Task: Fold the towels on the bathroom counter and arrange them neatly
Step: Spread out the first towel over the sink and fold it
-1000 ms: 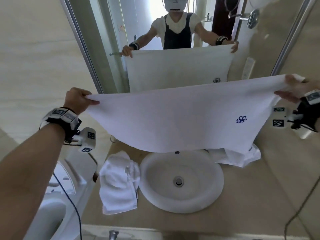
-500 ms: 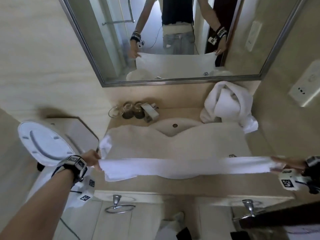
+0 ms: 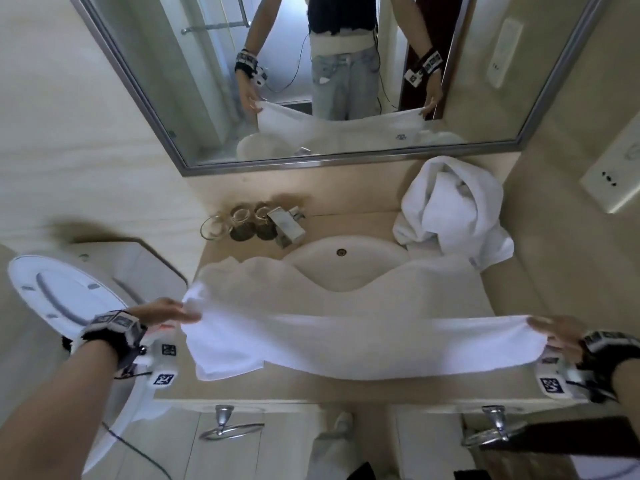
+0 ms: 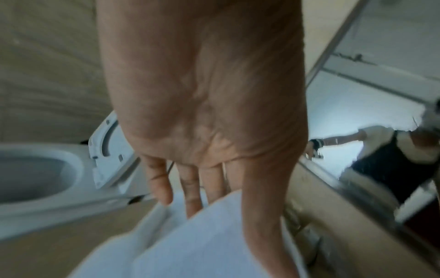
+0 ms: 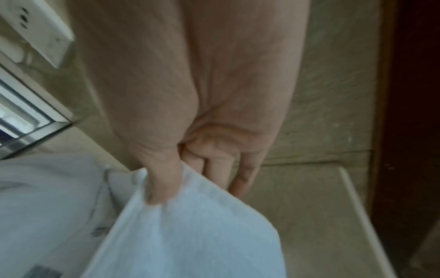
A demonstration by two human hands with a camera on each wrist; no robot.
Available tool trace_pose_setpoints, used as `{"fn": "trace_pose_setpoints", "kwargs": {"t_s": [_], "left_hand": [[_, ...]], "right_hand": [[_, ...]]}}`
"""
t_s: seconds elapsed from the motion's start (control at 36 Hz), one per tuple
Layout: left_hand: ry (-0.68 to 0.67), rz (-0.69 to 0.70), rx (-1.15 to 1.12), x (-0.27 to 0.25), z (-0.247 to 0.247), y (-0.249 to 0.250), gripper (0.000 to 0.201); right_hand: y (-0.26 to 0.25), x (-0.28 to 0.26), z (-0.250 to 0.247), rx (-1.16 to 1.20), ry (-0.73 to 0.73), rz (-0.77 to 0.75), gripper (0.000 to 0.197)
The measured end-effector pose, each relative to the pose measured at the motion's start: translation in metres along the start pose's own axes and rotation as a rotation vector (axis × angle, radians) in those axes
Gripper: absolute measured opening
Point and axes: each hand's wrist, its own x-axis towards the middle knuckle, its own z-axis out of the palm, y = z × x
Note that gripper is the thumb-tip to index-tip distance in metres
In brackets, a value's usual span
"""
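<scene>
Towel (image 3: 346,344) is hanging stretched along the worktop's (image 3: 346,389) front edge, its far half lying over the sink (image 3: 346,268); left hand (image 3: 162,311) and right hand (image 3: 557,336) are each pinching one end. Crumpled towel (image 3: 450,216) is lying at the back right corner.

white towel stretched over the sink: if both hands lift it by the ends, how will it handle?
Likely floppy: the towel sags between left hand and right hand. Probably grippy, since thumb pinches hold it. Its far half droops into the sink, so it may drag.
</scene>
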Motion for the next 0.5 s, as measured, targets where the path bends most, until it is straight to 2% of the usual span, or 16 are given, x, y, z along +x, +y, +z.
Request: {"fn": "trace_pose_setpoints", "kwargs": {"t_s": [0.03,0.06,0.11,0.17,0.31,0.39,0.5], "left_hand": [[0.013,0.044,-0.056,-0.003,-0.002,0.013,0.079],[0.044,0.073,-0.104,-0.001,-0.003,0.026,0.079],[0.138,0.125,-0.19,0.008,-0.001,0.05,0.059],[0.207,0.145,-0.219,0.026,0.001,0.073,0.056],[0.227,0.189,-0.18,0.076,0.015,0.116,0.057],[0.195,0.156,-0.139,0.11,0.024,0.135,0.061],[0.241,0.091,-0.014,0.157,0.031,0.14,0.047]], "right_hand": [[-0.008,0.003,0.002,0.002,0.042,-0.022,0.046],[-0.019,0.008,0.005,-0.025,0.08,-0.04,0.047],[-0.043,0.012,0.012,-0.137,0.163,-0.093,0.049],[-0.063,0.012,0.023,-0.256,0.222,-0.15,0.049],[-0.095,0.034,0.053,-0.375,0.23,-0.235,0.047],[-0.107,0.051,0.07,-0.465,0.233,-0.239,0.044],[-0.112,0.076,0.086,-0.55,0.193,-0.199,0.039]]}}
